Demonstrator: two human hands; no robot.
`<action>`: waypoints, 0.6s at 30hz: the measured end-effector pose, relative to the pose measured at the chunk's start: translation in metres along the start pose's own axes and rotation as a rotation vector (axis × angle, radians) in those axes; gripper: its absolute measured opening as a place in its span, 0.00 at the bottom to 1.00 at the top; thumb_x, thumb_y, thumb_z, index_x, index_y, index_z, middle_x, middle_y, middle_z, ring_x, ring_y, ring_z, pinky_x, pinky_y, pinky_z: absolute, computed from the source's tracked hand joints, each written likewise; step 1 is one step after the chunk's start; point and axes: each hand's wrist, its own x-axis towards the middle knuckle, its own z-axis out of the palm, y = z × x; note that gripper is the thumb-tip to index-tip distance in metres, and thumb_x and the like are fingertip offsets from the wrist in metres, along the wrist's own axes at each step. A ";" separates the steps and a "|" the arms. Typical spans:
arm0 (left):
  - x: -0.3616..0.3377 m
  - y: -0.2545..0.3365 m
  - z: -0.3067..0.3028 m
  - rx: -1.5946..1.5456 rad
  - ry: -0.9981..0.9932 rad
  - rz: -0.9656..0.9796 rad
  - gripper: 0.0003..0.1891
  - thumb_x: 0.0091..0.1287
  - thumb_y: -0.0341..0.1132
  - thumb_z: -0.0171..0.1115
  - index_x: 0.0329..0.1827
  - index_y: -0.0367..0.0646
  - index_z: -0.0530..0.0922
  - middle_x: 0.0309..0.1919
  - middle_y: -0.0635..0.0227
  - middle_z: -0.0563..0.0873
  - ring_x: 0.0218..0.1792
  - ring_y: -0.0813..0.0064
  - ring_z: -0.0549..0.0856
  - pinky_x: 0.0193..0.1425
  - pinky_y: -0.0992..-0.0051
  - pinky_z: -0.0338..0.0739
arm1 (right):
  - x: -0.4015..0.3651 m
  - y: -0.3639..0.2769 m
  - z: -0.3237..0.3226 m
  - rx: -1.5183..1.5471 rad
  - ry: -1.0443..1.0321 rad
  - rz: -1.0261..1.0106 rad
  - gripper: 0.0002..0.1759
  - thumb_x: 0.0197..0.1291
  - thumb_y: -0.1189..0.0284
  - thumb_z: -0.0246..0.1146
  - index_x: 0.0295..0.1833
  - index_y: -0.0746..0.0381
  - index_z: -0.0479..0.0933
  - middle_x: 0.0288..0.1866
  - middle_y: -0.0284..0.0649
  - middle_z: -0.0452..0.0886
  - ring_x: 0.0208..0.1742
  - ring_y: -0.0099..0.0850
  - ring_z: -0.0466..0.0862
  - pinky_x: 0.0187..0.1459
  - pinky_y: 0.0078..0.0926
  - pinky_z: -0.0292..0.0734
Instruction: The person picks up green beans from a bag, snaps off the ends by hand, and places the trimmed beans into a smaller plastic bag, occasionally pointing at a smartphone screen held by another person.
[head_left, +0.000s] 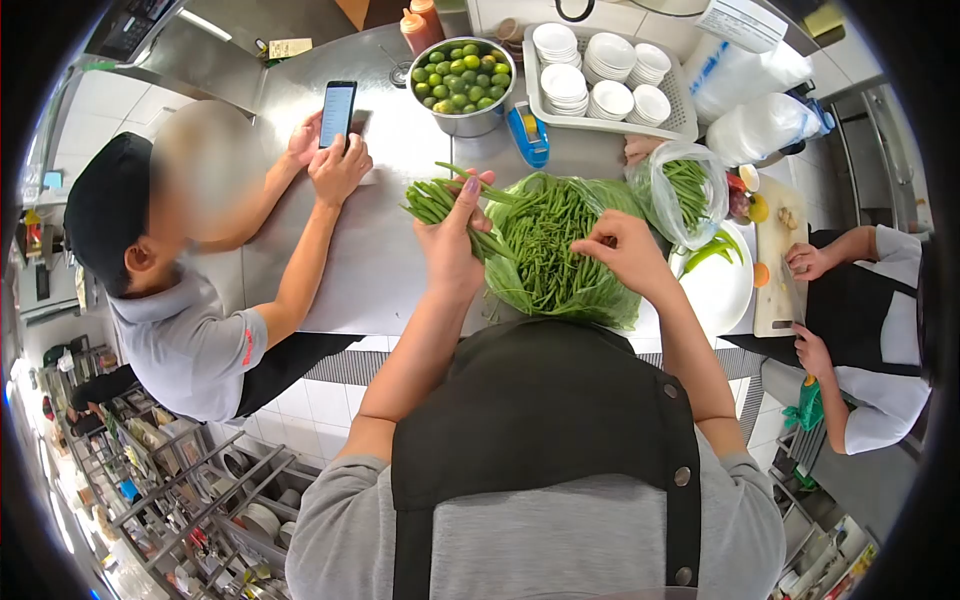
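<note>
A bundle of green beans [428, 202] is gripped in my left hand [455, 240], above the left edge of an open plastic bag. That bag holds a large heap of green beans [548, 245]. Over the heap's right side is my right hand [632, 252], its fingers curled into a pinch; whatever is between the fingertips is too small to make out. A second clear bag with green beans [684, 192] stands to the right. Beyond my right hand, long green peppers [715, 250] lie on a white plate [708, 297].
Behind are a bowl of limes [478, 122], a blue tape dispenser [528, 138] and a tray [684, 122] of stacked white cups. At the left a person holds a phone [337, 112]. Another person's hands are at a cutting board [778, 225] on the right.
</note>
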 end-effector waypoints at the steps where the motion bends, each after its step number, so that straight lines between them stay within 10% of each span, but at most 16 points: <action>1: -0.001 -0.002 0.000 -0.009 0.004 -0.007 0.12 0.72 0.30 0.69 0.54 0.39 0.79 0.53 0.53 0.87 0.26 0.87 0.73 0.31 0.81 0.71 | 0.003 -0.004 0.000 0.058 0.014 -0.011 0.11 0.62 0.69 0.74 0.39 0.67 0.83 0.32 0.37 0.78 0.31 0.26 0.74 0.35 0.27 0.68; 8: -0.005 -0.002 0.001 -0.037 0.014 -0.002 0.13 0.70 0.29 0.71 0.53 0.36 0.80 0.50 0.51 0.89 0.26 0.85 0.75 0.31 0.80 0.74 | 0.020 -0.063 0.003 0.244 0.174 -0.258 0.15 0.65 0.73 0.69 0.55 0.63 0.82 0.40 0.41 0.79 0.37 0.34 0.79 0.42 0.32 0.76; 18: -0.014 -0.008 0.004 0.047 0.056 0.065 0.10 0.69 0.28 0.72 0.48 0.33 0.81 0.45 0.52 0.91 0.24 0.84 0.77 0.29 0.80 0.73 | 0.028 -0.069 0.023 0.092 0.307 -0.327 0.06 0.64 0.78 0.66 0.39 0.67 0.75 0.34 0.43 0.77 0.34 0.43 0.79 0.37 0.41 0.74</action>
